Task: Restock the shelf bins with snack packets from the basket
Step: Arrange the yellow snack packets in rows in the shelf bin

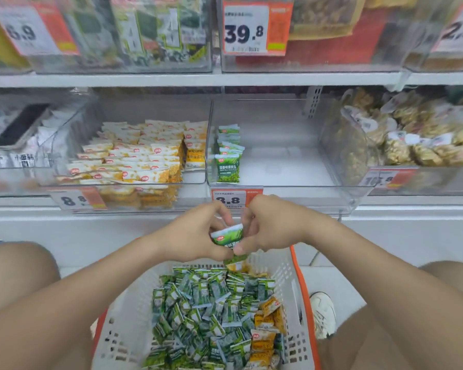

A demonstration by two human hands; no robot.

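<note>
1. Here's the shelf: a clear bin (278,156) straight ahead, nearly bare, with one short row of green packets (228,156) standing along its left wall.
2. Just left of it, a neighbouring bin (123,158) packed with yellow packets; to the right, bags of a pale brown snack (412,140) heaped in another.
3. Price tags in front: "8.8" (234,200) under the nearly bare bin, partly covered by the knuckles, and "39.8" (245,29) on the shelf above.
4. Down low, the white basket (292,284) with its orange rim sits between the person's knees, a white shoe (322,313) beside it on the right.
5. Counting: two hands, one basket, dozens of green packets inside — too many to count — plus a handful of yellow ones along the right side.
6. And the action: left hand (195,233) and right hand (267,228) meet above the basket's far edge, both pinching a small stack of green packets (227,237) between fingers and thumbs, below the bin's front lip.
</note>
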